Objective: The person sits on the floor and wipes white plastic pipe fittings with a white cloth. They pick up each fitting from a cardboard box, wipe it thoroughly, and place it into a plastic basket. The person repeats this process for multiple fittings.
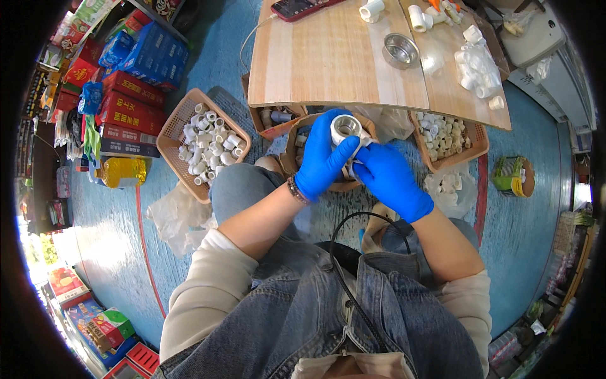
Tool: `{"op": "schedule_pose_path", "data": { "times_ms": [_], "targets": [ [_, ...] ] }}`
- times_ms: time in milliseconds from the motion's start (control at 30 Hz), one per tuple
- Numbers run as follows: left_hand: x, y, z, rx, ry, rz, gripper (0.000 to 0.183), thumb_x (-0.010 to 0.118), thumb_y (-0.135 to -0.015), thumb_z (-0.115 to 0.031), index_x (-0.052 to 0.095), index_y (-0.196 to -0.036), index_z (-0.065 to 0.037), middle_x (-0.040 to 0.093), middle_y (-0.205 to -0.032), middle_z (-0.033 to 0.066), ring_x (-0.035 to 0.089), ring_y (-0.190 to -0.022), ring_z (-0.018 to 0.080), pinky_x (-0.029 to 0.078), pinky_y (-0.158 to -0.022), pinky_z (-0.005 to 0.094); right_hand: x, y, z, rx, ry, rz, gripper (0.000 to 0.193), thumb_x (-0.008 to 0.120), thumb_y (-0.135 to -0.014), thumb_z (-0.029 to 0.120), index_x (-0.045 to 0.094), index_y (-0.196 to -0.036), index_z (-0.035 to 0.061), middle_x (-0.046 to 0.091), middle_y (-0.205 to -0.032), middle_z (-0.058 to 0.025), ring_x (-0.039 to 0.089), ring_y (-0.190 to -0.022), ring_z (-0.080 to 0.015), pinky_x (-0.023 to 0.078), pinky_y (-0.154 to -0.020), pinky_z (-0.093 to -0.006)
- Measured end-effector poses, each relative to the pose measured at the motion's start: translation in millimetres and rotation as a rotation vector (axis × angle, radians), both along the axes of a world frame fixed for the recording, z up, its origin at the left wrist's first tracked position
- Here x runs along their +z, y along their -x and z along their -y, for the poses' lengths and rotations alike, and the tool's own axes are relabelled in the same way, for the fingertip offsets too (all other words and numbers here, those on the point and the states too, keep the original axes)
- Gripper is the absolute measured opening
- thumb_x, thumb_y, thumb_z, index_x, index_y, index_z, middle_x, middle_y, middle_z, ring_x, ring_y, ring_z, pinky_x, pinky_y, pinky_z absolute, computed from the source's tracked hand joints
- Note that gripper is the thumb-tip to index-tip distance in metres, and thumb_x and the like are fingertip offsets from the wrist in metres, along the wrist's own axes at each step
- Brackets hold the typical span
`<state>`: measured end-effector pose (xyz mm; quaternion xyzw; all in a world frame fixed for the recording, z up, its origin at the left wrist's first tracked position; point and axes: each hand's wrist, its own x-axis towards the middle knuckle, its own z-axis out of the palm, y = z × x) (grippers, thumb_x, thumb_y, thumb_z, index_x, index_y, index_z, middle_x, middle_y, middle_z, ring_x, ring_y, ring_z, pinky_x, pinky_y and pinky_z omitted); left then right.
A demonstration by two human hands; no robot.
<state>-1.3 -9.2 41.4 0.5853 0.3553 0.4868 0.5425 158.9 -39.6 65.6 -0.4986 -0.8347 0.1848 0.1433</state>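
Closest in, above the lap, the left hand (322, 158) is curled round a white ring-shaped fitting (346, 128), thumb against its near side, its open mouth turned up, probably so that the bore can be seen. The right hand (392, 180) has its fingers bunched together against the fitting's lower right side (whether they pinch it or some small scrap, one cannot tell). Just below the hands stands a cardboard box (290, 158), likely placed there to catch or supply pieces. A left basket (169, 165) and a right basket (456, 162), both heaped with fittings, flank it, seemingly for easy reach. Farther off, the wooden table (334, 57) bears a metal bowl (404, 64) and a loose white pile (478, 69).
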Motion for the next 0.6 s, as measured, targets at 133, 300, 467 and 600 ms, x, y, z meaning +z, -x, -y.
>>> {"op": "schedule_pose_path", "data": {
  "times_ms": [133, 300, 467, 600],
  "targets": [
    [6, 9, -3, -0.017, -0.129, -0.102, 0.055, 0.061, -0.081, -0.036, 0.04, -0.119, -0.003, 0.051, -0.107, 0.01, 0.048, -0.102, 0.017, 0.04, -0.088, 0.0318, -11, -3, 7, -0.13, 0.741, -0.876, 0.031, 0.057, -0.082, 0.017, 0.053, -0.112, 0.0073, 0.059, -0.095, -0.0089, 0.057, -0.087, -0.0155, 0.046, -0.078, -0.032],
    [16, 23, -15, -0.033, -0.618, -0.247, 0.068, 0.067, -0.069, -0.047, 0.048, -0.113, 0.0, 0.051, -0.104, 0.0167, 0.05, -0.098, 0.0313, 0.039, -0.086, 0.04, -9, 9, 20, -0.101, 1.386, -1.683, 0.037, 0.046, -0.092, 0.012, 0.041, -0.128, 0.0075, 0.053, -0.115, -0.0052, 0.053, -0.098, -0.0133, 0.045, -0.086, -0.0282],
    [9, 12, -5, -0.03, -0.116, 0.068, 0.053, 0.061, -0.08, -0.039, 0.046, -0.113, 0.0, 0.054, -0.099, 0.0124, 0.052, -0.096, 0.0225, 0.042, -0.083, 0.0353, 6, 10, 16, -0.184, 0.793, -0.685, 0.032, 0.052, -0.086, 0.014, 0.051, -0.117, 0.0085, 0.059, -0.101, -0.0071, 0.058, -0.09, -0.0189, 0.046, -0.076, -0.0313],
    [0, 1, -8, -0.09, 0.286, 0.004, 0.031, 0.055, -0.088, -0.024, 0.048, -0.109, -0.001, 0.056, -0.097, 0.0098, 0.054, -0.089, 0.013, 0.045, -0.077, 0.0276, 0, 7, 1, -0.003, -0.172, 0.287, 0.016, 0.059, -0.072, 0.012, 0.06, -0.087, 0.0102, 0.059, -0.075, -0.009, 0.058, -0.072, -0.024, 0.041, -0.064, -0.0352]
  ]
}}
